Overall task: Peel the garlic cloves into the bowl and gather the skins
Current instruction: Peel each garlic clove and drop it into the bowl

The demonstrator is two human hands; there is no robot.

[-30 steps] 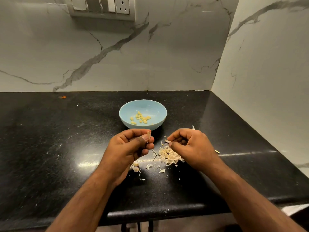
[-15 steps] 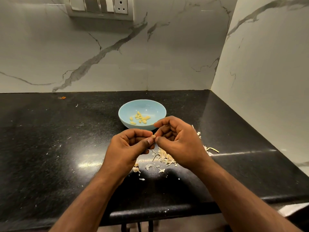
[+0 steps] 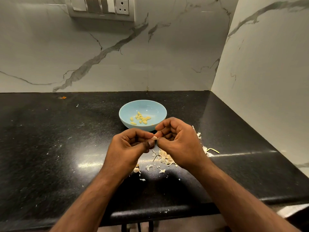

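Grip: my left hand [image 3: 128, 148] and right hand [image 3: 178, 144] pinch one garlic clove [image 3: 154, 138].
Beyond: bowl [image 3: 127, 121] holding peeled cloves [image 3: 140, 118].
Beneath: skins [image 3: 164, 158] on surface [image 3: 50, 148].
Writing: none legible.

Small pale garlic clove [image 3: 154, 138] pinched between the fingertips of two hands, light blue bowl [image 3: 127, 111] just behind with yellow peeled cloves [image 3: 140, 118] inside, papery white skins [image 3: 164, 158] scattered on the black counter below.

Bowl [image 3: 127, 122] behind hands [image 3: 154, 141], skins [image 3: 164, 158] beneath.
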